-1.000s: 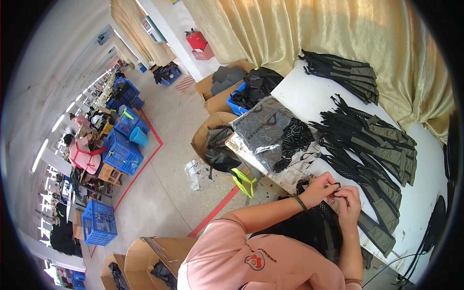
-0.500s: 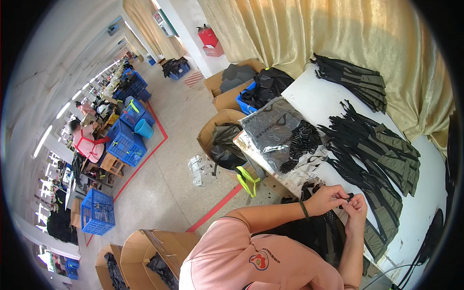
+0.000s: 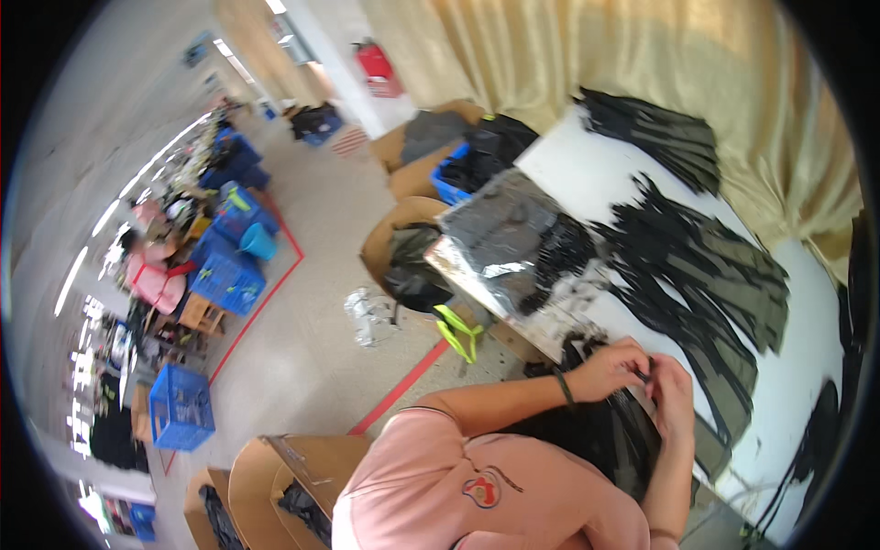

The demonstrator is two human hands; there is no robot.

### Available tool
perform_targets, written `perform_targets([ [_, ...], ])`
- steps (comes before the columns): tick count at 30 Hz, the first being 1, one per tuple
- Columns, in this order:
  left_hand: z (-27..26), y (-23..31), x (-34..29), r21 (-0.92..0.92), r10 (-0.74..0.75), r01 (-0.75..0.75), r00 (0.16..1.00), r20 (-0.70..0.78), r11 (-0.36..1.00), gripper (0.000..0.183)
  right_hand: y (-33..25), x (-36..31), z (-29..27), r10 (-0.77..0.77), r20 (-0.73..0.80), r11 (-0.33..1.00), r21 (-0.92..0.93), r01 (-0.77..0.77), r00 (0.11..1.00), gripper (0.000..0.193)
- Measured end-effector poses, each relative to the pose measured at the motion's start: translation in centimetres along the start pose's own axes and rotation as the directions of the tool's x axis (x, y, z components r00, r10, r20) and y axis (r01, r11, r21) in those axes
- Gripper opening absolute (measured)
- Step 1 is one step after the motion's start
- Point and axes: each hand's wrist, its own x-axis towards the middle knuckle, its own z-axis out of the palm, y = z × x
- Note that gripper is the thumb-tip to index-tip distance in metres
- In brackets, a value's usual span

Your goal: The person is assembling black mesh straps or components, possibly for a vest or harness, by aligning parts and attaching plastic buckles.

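My left hand (image 3: pixel 612 369) and my right hand (image 3: pixel 673 392) meet at the near edge of the white table (image 3: pixel 559 151). Their fingertips pinch a small black piece (image 3: pixel 649 368), too blurred and covered to name more exactly. Beneath the hands, black and grey-green strap pieces (image 3: pixel 632 431) hang against my body, partly hidden by my arms. Fanned across the table to the right lie bundles of black mesh and grey-green straps (image 3: pixel 701 261). A clear plastic bag (image 3: pixel 495 220) lies beyond my left hand, with a heap of small black parts (image 3: pixel 561 259) on it.
Cardboard boxes (image 3: pixel 385 240) and a blue crate (image 3: pixel 449 179) of dark fabric stand left of the table. More open cartons (image 3: pixel 252 477) are at lower left. A yellow-green strap (image 3: pixel 458 335) hangs by the table corner. Behind is a gold curtain (image 3: pixel 513 55). Co-workers sit far left.
The view has shifted and blurred slightly, so the scene sits a little further left and higher. Both hands stay together, still pinching the small black piece.
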Motion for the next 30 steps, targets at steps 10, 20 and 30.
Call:
perform_targets([
  [10, -0.6, -0.1, -2.9, -0.187, -0.287, 0.308, 0.949, 0.134, 0.933, 0.024, 1.0, 1.8, -0.6, -0.080, 0.130, 0.909, -0.397, 0.125, 0.988, 0.013],
  [20, -4.4, -0.3, -4.0, 0.532, -0.034, 0.212, 0.946, -0.324, 0.820, 0.037, 2.0, 5.8, -11.0, -0.610, -0.105, 0.053, -0.994, -0.092, 0.786, 0.027],
  [30, -0.9, -7.2, 3.5, -0.864, -0.485, 0.478, 0.800, 0.354, 0.156, 0.034, -5.5, -0.4, -6.5, -0.526, 0.163, 0.349, -0.854, 0.387, 0.834, 0.016],
])
